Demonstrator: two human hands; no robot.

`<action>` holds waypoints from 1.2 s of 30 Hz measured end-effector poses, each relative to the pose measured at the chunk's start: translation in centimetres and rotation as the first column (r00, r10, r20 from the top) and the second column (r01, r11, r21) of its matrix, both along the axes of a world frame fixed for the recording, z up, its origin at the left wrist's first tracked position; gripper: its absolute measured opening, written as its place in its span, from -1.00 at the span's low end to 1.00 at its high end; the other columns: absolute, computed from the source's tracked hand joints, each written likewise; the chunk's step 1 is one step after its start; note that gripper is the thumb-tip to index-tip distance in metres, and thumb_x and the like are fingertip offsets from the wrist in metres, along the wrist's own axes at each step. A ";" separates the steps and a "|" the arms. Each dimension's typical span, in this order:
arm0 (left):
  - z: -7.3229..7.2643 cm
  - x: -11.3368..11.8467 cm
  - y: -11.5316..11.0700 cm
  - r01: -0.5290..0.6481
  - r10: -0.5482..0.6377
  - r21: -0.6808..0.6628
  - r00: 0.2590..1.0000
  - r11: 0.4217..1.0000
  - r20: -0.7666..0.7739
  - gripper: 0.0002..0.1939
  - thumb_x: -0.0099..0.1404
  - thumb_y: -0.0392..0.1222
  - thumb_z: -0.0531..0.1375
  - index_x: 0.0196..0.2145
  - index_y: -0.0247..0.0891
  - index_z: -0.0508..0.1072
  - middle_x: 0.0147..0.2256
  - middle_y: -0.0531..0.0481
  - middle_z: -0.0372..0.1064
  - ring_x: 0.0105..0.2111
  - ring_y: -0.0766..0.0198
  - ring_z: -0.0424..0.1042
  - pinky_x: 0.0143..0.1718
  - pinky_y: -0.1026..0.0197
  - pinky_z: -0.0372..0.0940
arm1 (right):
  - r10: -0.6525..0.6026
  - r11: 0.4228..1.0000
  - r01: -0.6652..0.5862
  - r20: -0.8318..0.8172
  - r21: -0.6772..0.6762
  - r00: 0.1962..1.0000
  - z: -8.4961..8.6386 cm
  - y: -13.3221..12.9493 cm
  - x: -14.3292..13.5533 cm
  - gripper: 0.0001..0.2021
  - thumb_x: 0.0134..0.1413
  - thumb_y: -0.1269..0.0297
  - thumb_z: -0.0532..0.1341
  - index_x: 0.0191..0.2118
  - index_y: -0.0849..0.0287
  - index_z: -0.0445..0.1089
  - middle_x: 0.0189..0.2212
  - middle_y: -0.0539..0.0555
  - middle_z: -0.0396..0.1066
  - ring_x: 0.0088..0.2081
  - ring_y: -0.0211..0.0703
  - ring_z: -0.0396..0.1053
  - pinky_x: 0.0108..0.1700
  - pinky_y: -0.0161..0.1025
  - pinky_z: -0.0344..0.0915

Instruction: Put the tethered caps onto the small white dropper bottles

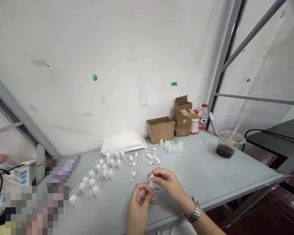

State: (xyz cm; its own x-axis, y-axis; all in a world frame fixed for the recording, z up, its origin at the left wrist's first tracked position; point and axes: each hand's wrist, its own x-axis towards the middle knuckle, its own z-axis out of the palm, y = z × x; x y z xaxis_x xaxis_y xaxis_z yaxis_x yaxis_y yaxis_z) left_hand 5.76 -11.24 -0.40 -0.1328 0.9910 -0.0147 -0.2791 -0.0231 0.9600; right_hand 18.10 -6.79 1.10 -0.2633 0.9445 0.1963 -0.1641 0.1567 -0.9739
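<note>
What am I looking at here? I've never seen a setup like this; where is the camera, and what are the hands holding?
There is no machine: a person works with two bare hands. The one picture comes from a camera on the person's head, looking forward and down.

The left hand holds a small whitish bottle low down, while the right hand has its fingers at the top. A metal watch circles the right wrist.

On the grey table are looped bottles to the left, loose white caps in the middle, and a bottle cluster farther back. Behind stand a cardboard box and a brown bag; a lidded tub of dark liquid is at right.
</note>
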 end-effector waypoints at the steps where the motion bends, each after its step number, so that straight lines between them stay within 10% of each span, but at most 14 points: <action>1: -0.1 0.0 0.0 -0.012 0.012 0.000 1.000 1.000 0.000 -0.71 -0.07 -0.05 0.30 -0.55 -0.21 0.25 -0.50 -0.02 0.45 -0.36 0.08 0.48 -0.54 0.24 0.35 | 0.024 1.000 -0.024 0.003 -0.010 1.000 -0.2 0.1 -0.1 -0.85 -0.08 0.19 0.27 -0.39 0.14 0.48 -0.38 0.05 0.42 -0.35 -0.18 0.34 -0.32 -0.28 0.29; 13: -0.1 0.0 -0.4 0.047 -0.048 -0.029 0.999 0.998 -0.012 -0.21 0.04 -0.01 0.22 0.13 -0.18 -0.08 -0.43 -0.06 0.44 -0.45 0.16 0.46 -0.63 0.29 0.26 | 0.151 0.986 -0.161 0.191 0.041 0.970 0.4 0.6 1.5 -0.90 -0.06 0.26 0.26 -0.47 0.15 0.39 -0.44 -0.03 0.27 -0.36 -0.21 0.27 -0.29 -0.28 0.21; 19: 1.2 -0.9 -0.7 0.031 -0.040 -0.044 0.974 0.999 -0.224 -0.34 0.14 -0.15 0.13 0.16 -0.15 -0.05 -0.33 -0.06 0.44 -0.41 0.24 0.43 -0.50 0.28 0.26 | -0.040 0.995 0.009 0.319 0.099 0.947 0.8 -0.1 0.8 -0.91 -0.06 0.25 0.25 -0.41 0.14 0.37 -0.54 -0.08 0.26 -0.46 -0.25 0.20 -0.38 -0.30 0.16; 25: 1.9 -2.1 -0.7 0.184 -0.195 -0.071 0.959 0.980 -0.205 -0.25 0.13 -0.13 0.11 0.20 -0.19 -0.17 -0.30 -0.11 0.45 -0.40 0.20 0.43 -0.54 0.27 0.24 | 0.158 0.956 -0.236 0.370 0.175 0.915 2.3 -0.2 1.9 -0.91 -0.01 0.31 0.22 -0.32 0.10 0.43 -0.41 -0.01 0.33 -0.35 -0.20 0.30 -0.25 -0.28 0.23; 36: 2.3 -2.3 -1.0 0.233 -0.241 -0.080 0.826 0.969 -0.510 -0.46 0.21 -0.20 -0.03 0.15 -0.15 -0.02 -0.21 -0.05 0.40 -0.45 0.34 0.39 -0.36 0.26 0.25 | 0.086 0.930 -0.272 0.571 0.248 0.816 2.7 -0.5 2.6 -0.85 0.03 0.41 0.14 -0.25 0.11 0.37 -0.40 -0.01 0.37 -0.36 -0.23 0.32 -0.27 -0.31 0.25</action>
State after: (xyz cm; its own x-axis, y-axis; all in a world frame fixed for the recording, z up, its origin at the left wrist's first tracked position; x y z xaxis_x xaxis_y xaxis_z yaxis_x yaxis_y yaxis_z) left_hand 3.44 -12.22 1.91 0.1136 0.9932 -0.0243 0.2575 -0.0058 0.9663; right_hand 20.67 -7.30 3.83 -0.5720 0.7851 0.2377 0.3198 0.4803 -0.8167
